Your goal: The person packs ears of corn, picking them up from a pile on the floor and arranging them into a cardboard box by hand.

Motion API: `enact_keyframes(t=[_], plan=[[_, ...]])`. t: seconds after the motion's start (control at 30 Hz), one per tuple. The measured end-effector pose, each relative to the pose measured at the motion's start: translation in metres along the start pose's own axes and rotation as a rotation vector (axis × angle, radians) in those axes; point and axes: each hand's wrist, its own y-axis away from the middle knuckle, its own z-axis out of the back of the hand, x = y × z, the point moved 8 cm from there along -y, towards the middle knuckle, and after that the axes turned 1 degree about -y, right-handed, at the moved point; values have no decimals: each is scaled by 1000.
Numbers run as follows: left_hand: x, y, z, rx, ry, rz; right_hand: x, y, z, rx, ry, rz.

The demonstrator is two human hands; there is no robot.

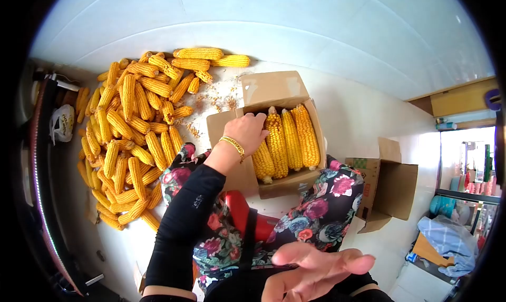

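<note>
My left hand (245, 134), with a gold chain bracelet at the wrist, reaches into the cardboard box (284, 188) between my knees. Its fingers are curled over the upper end of the leftmost corn cob (262, 162), partly hiding it. Beside that cob lie further yellow cobs, a speckled corn cob (276, 144) among them, side by side and lengthwise. My right hand (316, 273) is held low in front of my body, palm up, its fingers apart and nothing in it.
A large pile of corn cobs (132, 128) covers the floor to the left, against the wall. Loose kernels (224, 103) are scattered between pile and box. An open cardboard box (392, 191) lies on the right. A white plastic bag (62, 124) is at far left.
</note>
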Motion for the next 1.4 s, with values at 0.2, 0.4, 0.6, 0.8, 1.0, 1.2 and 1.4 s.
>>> enact_keyframes(t=[0.2, 0.4, 0.6, 0.8, 1.0, 1.2, 1.4], plan=[[0, -1, -2, -1, -5, -11, 12, -4, -1, 33, -4, -35], [-1, -3, 21, -117, 30, 19, 8, 2, -1, 20, -29, 22], [7, -2, 36, -208, 58, 68, 20, 1, 5, 73, -86, 19], [16, 13, 67, -321, 170, 84, 16, 3, 10, 133, -35, 2], [200, 67, 95, -656, 746, 408, 46, -5, 14, 37, -7, 5], [456, 160, -121, -181, 81, 920, 118, -8, 92, -683, 939, -385], [405, 138, -162, 16, -107, 1125, 188, -16, 170, -546, 2436, -535]])
